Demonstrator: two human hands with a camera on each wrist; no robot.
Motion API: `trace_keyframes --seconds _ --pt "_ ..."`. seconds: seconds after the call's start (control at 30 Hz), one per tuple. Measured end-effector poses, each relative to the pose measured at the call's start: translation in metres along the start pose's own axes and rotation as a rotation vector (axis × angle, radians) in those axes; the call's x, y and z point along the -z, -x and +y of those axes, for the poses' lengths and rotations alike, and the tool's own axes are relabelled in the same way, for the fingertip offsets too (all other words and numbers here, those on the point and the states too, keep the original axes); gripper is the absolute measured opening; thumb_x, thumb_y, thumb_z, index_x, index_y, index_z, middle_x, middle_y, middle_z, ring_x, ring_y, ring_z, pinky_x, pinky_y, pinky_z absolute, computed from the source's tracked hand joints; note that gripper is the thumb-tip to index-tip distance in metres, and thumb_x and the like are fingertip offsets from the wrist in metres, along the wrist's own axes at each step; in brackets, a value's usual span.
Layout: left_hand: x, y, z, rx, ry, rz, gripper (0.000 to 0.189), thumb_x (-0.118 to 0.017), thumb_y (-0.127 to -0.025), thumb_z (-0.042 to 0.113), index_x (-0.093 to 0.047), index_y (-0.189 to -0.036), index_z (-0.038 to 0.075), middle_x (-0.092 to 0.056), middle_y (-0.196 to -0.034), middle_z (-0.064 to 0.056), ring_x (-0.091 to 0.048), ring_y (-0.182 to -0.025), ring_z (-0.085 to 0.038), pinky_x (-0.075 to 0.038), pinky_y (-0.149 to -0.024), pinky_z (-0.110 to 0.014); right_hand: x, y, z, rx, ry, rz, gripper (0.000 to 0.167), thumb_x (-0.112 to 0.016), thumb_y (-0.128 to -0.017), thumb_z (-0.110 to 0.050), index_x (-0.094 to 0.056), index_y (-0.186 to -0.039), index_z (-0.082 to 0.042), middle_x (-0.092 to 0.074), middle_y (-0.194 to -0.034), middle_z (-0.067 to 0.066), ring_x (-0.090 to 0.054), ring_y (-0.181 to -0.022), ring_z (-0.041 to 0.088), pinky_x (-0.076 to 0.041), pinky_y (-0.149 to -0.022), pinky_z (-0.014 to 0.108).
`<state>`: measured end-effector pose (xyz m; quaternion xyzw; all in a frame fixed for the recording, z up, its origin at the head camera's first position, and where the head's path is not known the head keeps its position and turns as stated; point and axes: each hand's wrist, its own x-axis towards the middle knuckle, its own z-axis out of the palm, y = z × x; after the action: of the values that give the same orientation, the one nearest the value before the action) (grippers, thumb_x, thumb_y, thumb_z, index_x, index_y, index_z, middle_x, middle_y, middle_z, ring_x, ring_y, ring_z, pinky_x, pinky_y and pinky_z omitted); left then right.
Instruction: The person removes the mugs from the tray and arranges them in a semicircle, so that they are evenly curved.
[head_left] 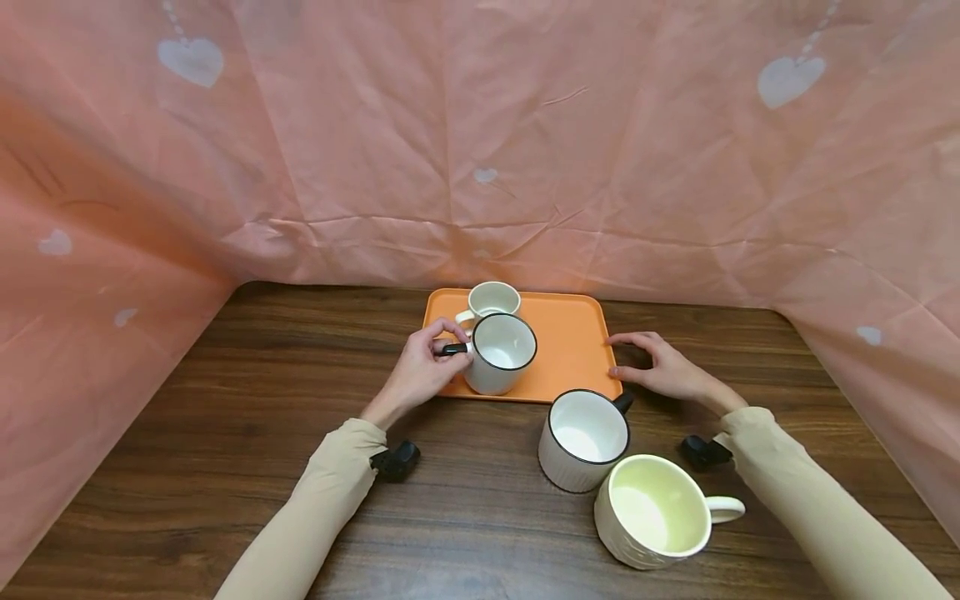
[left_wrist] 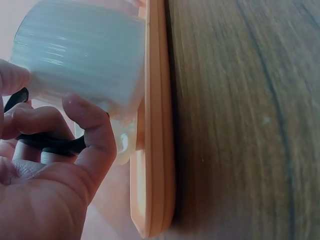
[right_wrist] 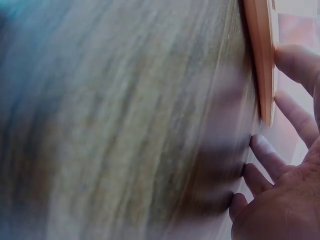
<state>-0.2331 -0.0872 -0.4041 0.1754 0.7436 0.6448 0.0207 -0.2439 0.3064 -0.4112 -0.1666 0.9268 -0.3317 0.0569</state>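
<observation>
My left hand (head_left: 423,367) grips the black handle (head_left: 452,350) of a ribbed white mug with a black rim (head_left: 491,379). That mug stands upright over the front left of an orange tray (head_left: 566,337). Close behind it on the tray is a smaller white cup (head_left: 495,298), its handle pointing left. In the left wrist view, curled fingers wrap the handle beside the ribbed mug wall (left_wrist: 85,55). My right hand (head_left: 660,364) touches the tray's right rim with thumb and forefinger. The right wrist view shows its other fingertips (right_wrist: 237,202) resting on the table, loosely extended.
A second ribbed mug with a black rim (head_left: 573,467) stands in front of the tray, handle toward the back right. Beside it, nearer me, is a cream mug with a yellowish inside (head_left: 637,542), handle to the right. Pink cloth (head_left: 525,167) walls the dark wooden table (head_left: 262,400).
</observation>
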Motion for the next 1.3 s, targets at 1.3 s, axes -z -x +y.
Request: trace_keyframes --seconds 1.3 --pt "0.008 0.024 0.023 -0.052 0.054 -0.070 0.018 -0.067 -0.086 -0.005 -0.062 -0.103 0.000 -0.068 -0.077 0.000 -0.064 -0.069 -0.011 -0.057 -0.064 -0.025 -0.002 0.008 0.002 -0.021 0.005 -0.015 0.051 -0.072 -0.097 -0.031 -0.057 -0.142 -0.012 -0.045 -0.146 0.025 -0.037 -0.139 0.044 -0.030 -0.111 0.072"
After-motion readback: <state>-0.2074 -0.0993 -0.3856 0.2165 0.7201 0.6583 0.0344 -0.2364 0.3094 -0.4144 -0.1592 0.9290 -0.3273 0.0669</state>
